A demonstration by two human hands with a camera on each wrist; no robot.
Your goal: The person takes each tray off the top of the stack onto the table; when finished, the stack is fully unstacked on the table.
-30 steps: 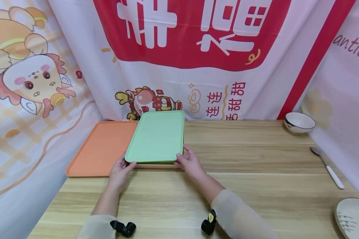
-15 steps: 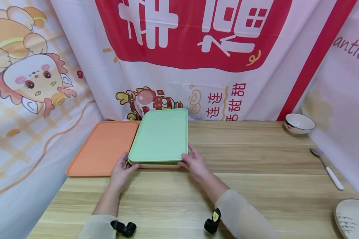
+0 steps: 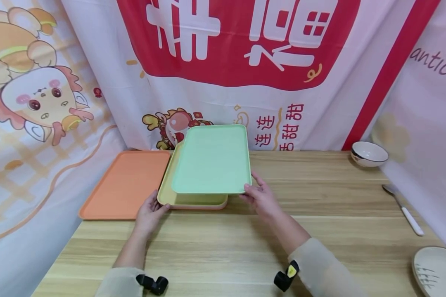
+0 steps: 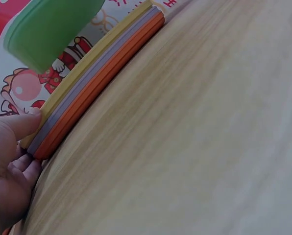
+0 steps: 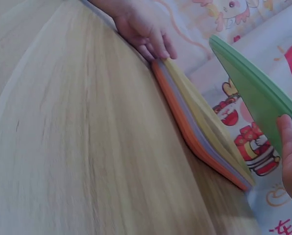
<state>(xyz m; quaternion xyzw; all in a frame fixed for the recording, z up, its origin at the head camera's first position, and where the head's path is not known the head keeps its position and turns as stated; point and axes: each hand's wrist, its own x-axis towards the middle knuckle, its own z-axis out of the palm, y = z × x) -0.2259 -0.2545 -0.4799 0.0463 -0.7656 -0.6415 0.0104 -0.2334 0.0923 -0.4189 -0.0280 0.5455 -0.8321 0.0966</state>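
Note:
My right hand (image 3: pixel 262 198) grips a light green rectangular tray (image 3: pixel 212 159) by its near right corner, thumb on the rim. That tray is raised and tilted over a yellow tray (image 3: pixel 198 201). In the left wrist view the yellow one tops a stack, with a purple tray (image 4: pixel 96 71) under it and an orange tray (image 4: pixel 98 84) at the bottom. My left hand (image 3: pixel 148 212) pinches the stack's near left corner, thumb at the yellow rim and fingers below. The right wrist view shows a gap between the green tray (image 5: pixel 254 85) and the stack.
Another orange tray (image 3: pixel 126 185) lies flat left of the stack. Along the right side of the wooden table (image 3: pixel 223 255) are a white bowl (image 3: pixel 369 154), a spoon (image 3: pixel 409 216) with a white handle and a plate (image 3: pixel 440 270). Printed cloth (image 3: pixel 223 103) hangs behind.
The green tray has come up off the stack and shifted right with my right hand, uncovering the yellow tray. My left hand has stayed at the stack's corner.

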